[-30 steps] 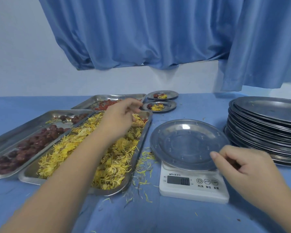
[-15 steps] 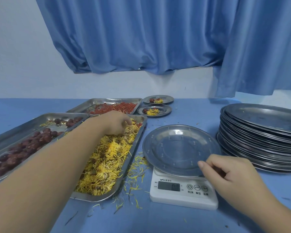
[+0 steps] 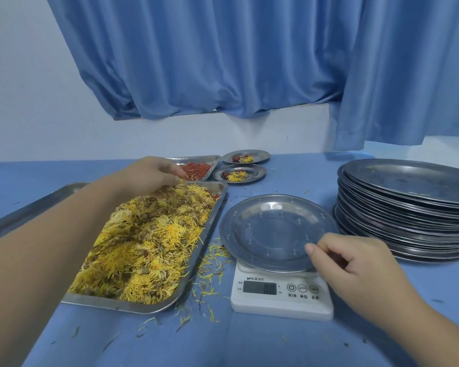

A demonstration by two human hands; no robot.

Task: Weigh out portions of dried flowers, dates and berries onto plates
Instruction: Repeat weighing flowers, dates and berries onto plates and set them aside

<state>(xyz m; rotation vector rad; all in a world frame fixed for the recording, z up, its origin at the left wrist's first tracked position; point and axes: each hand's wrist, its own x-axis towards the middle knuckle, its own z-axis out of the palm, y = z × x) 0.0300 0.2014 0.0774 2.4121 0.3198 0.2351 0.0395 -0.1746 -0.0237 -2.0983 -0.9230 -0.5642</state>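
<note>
A steel tray point(image 3: 133, 306) heaped with yellow dried flowers point(image 3: 149, 242) lies left of centre. My left hand point(image 3: 149, 176) reaches over its far end, fingers curled down and pinched into the flowers. Behind it sits a tray of red berries point(image 3: 196, 169). An empty steel plate point(image 3: 270, 229) rests on a white digital scale point(image 3: 281, 295) reading zero. My right hand point(image 3: 355, 263) is loosely curled at the plate's near right rim, thumb tip touching it. The date tray point(image 3: 24, 210) shows only a rim behind my left arm.
Two small plates point(image 3: 260, 157) point(image 3: 260, 174) with portions stand at the back centre. A tall stack of steel plates point(image 3: 408, 202) fills the right side. Loose petals point(image 3: 210, 263) litter the blue cloth between the tray and the scale. A blue curtain hangs behind.
My left hand has slid toward the far end of the flower tray and closed on flowers. The right hand stays by the plate's rim. The camera has shifted, hiding most of the date tray.
</note>
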